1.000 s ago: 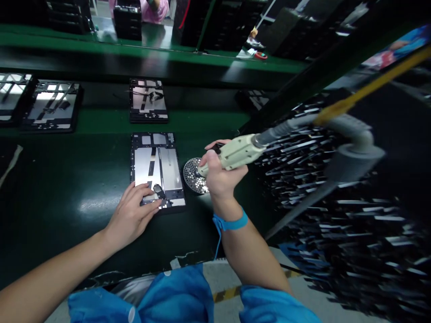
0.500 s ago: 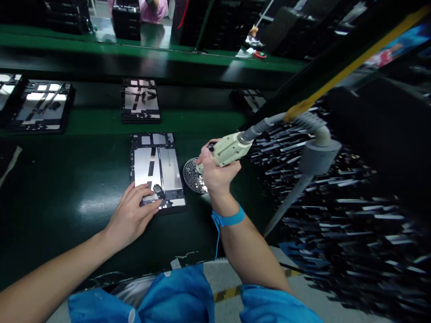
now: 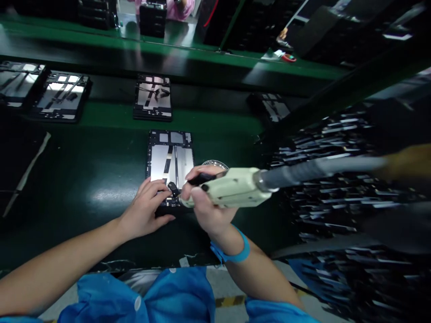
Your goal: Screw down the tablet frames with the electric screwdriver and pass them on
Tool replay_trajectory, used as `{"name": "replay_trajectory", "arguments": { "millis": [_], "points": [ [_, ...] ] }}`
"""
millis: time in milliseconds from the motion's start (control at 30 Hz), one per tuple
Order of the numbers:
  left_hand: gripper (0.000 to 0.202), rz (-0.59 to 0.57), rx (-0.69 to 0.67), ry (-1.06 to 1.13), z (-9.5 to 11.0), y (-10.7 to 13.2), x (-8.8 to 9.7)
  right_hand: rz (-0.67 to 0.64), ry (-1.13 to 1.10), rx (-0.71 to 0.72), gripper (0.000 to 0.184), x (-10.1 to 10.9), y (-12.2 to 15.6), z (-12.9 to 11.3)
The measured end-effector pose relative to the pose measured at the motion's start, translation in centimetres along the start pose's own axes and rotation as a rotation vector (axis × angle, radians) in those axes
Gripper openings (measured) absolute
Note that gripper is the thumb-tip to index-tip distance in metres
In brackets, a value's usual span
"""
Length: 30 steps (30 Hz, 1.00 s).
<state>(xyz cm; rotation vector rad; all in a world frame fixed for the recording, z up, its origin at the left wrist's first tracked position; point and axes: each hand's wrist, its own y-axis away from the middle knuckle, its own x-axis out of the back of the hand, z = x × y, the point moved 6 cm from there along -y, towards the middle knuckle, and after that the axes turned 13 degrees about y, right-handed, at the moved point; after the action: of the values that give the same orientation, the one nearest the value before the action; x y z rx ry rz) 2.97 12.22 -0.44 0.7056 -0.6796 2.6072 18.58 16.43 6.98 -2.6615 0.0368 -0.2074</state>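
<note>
An open tablet frame (image 3: 171, 157) with a silver inner plate lies on the dark green bench. My left hand (image 3: 146, 211) presses on its near edge, fingers pinched on a small dark part (image 3: 173, 188). My right hand (image 3: 204, 204) is wrapped round a cream electric screwdriver (image 3: 235, 186), whose tip sits over the frame's near right corner beside my left fingers. A grey hose (image 3: 319, 169) runs from the tool off to the right. A round perforated metal dish (image 3: 215, 164) peeks out behind my right hand.
More tablet frames lie on the green belt: one behind (image 3: 153, 97), two at far left (image 3: 62, 92). Dark blurred racks (image 3: 336, 188) fill the right side. A person in pink (image 3: 182, 6) stands across the line. Stacked black trays (image 3: 153, 20) sit there.
My right hand has carried the screwdriver from the metal dish leftward to the frame's near right corner. My left hand stays on the frame. The view has shifted right.
</note>
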Motion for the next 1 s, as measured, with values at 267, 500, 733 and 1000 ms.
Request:
{"name": "replay_trajectory", "arguments": {
  "millis": [267, 500, 733, 1000],
  "points": [
    [0.044, 0.005, 0.014, 0.025, -0.1, 0.0, 0.0, -0.111, -0.09, 0.012, 0.029, -2.1, 1.2, 0.2],
    [0.04, -0.007, 0.018, 0.07, 0.2, 0.0, 0.2, -0.167, -0.045, 0.02, 0.029, -2.3, 1.6, 0.2],
    [0.019, 0.287, 0.416, 0.024, -2.1, -0.5, 5.2, -0.14, -0.029, 0.16, 0.035, -2.8, 1.5, -0.5],
    [0.029, 0.385, 0.762, 0.125, -4.1, 0.7, 5.2, -0.098, -0.132, 0.083, 0.025, -0.5, 1.0, -0.9]
  ]
}}
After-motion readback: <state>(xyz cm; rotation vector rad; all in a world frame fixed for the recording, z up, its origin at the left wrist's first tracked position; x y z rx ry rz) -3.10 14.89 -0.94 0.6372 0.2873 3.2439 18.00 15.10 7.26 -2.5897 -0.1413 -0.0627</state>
